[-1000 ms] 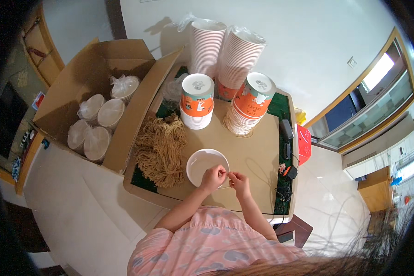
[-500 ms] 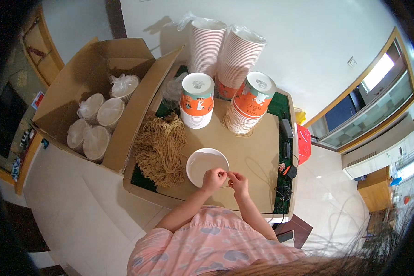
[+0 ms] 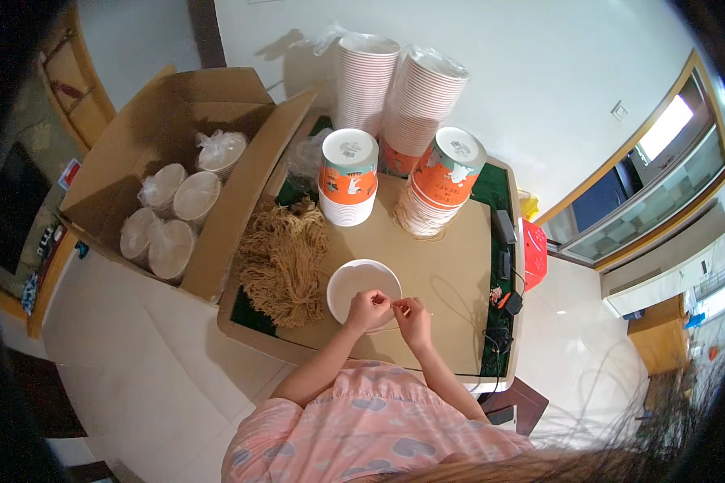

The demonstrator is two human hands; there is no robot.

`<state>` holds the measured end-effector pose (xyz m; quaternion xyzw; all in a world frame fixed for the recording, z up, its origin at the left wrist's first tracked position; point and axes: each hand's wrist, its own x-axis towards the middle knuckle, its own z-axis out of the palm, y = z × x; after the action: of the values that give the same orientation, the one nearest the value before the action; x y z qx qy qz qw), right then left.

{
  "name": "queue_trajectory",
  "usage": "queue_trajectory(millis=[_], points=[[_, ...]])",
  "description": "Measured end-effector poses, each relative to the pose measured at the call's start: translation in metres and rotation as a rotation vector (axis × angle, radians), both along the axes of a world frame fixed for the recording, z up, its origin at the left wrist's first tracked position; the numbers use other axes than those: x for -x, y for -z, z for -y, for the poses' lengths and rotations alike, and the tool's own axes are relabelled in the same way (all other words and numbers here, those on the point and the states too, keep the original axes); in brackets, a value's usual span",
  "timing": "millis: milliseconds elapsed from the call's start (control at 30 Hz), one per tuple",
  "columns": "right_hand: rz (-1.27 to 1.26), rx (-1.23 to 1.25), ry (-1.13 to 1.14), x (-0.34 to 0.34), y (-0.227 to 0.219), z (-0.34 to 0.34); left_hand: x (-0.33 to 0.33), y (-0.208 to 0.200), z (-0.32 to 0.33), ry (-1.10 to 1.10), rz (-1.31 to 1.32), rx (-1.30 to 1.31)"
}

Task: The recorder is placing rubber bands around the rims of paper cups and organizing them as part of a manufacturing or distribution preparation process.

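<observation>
A white paper bucket (image 3: 345,282) stands mouth up near the table's front edge, and I look down into its pale inside. Over its near right rim, my left hand (image 3: 368,311) is closed in a pinch. Close beside it, my right hand (image 3: 412,324) pinches too, the fingertips of both almost meeting. What they grip is too small to make out. Left of the bucket lies a large heap of tan cords (image 3: 283,262). Behind it stand an upside-down stack of orange printed buckets (image 3: 349,181) and another such stack (image 3: 443,181) with cords around its lower part.
Two tall stacks of nested white buckets, a left stack (image 3: 366,88) and a right stack (image 3: 427,92), rise at the back against the wall. An open cardboard box (image 3: 254,181) with several wrapped bucket stacks borders the table's left. Black adapters and cables (image 3: 503,302) line the right edge, beside a red stool (image 3: 534,253).
Both hands stay at the bucket's rim with small finger movements. My right hand has shifted slightly down and left. The whole view has moved a little.
</observation>
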<state>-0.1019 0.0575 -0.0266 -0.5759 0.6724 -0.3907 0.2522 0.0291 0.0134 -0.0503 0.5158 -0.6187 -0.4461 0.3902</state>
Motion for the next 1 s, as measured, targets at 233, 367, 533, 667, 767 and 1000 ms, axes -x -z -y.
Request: queue_trajectory(millis=[233, 367, 533, 667, 767, 1000], points=[[-0.094, -0.022, -0.015, 0.0, -0.004, 0.001, -0.001, -0.001, 0.001, 0.006, -0.088, -0.106], [-0.151, 0.022, -0.025, -0.001, -0.005, 0.0, 0.0, -0.01, -0.001, 0.096, 0.02, -0.015], [-0.169, 0.016, -0.022, 0.0, -0.004, 0.0, 0.002, -0.014, -0.001, 0.109, 0.08, 0.047], [-0.178, 0.038, -0.023, 0.003, 0.0, 0.0, 0.003, -0.022, -0.004, 0.044, 0.161, 0.116], [-0.179, 0.029, -0.035, 0.004, -0.001, 0.0, -0.002, -0.021, -0.003, 0.032, 0.165, 0.129], [0.018, 0.079, -0.044, -0.004, -0.009, 0.004, -0.008, -0.018, 0.001, 0.123, -0.092, -0.022]])
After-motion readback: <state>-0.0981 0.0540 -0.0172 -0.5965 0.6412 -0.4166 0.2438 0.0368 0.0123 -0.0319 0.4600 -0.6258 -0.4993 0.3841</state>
